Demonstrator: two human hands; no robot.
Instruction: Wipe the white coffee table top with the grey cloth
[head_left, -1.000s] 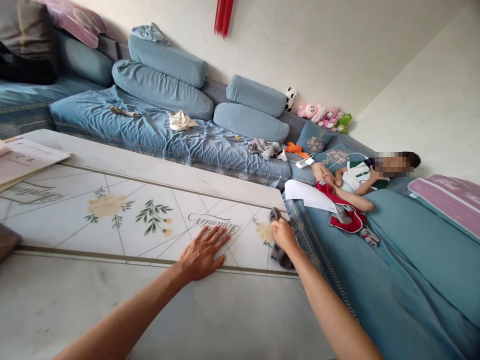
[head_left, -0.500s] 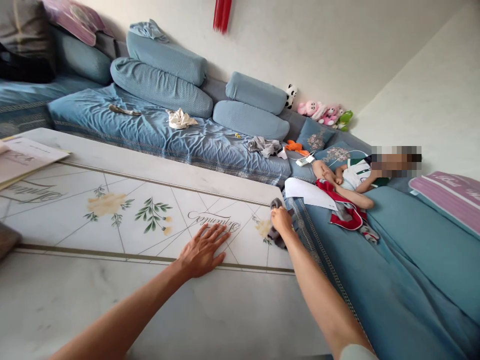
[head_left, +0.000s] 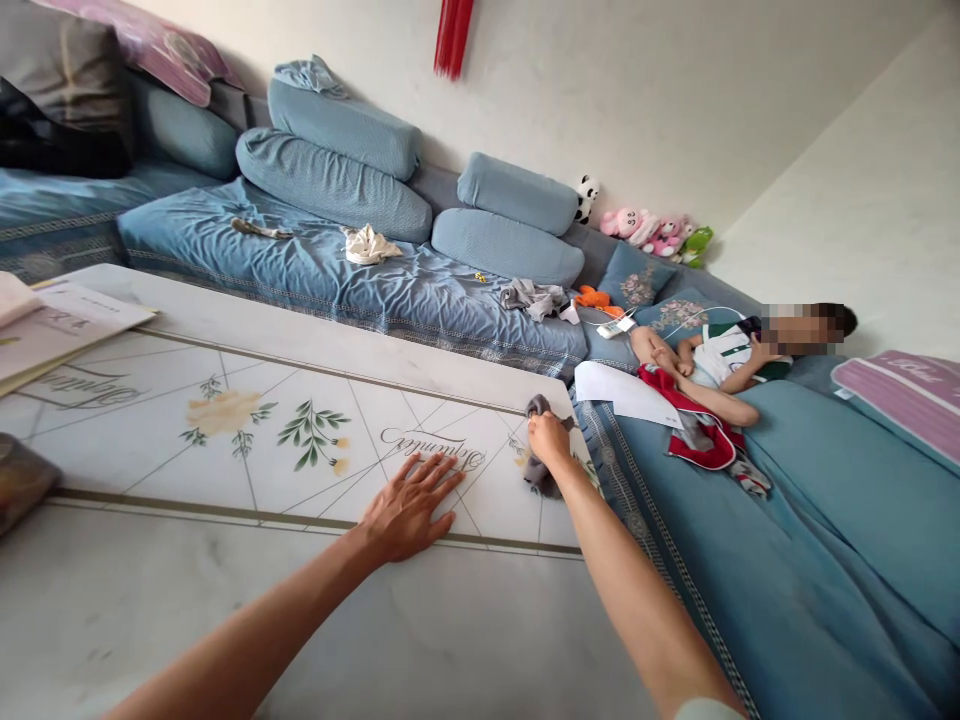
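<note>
My left hand lies flat with fingers spread on the white floral table runner, beside its printed lettering. Toward the runner's right end, my right hand is closed around a dark grey cloth and presses it to the surface. Part of the cloth is hidden under the fingers. The runner lies along a white marble-patterned table and carries yellow flowers and green leaves.
Papers lie at the table's left, above a dark translucent object. A blue-covered sofa runs behind, with clothes on it. To the right, a person reclines near a white sheet and a red-grey garment.
My right hand has slid the grey cloth a little left, away from the table's right end. My left hand stays flat in its place. The view has shifted slightly.
</note>
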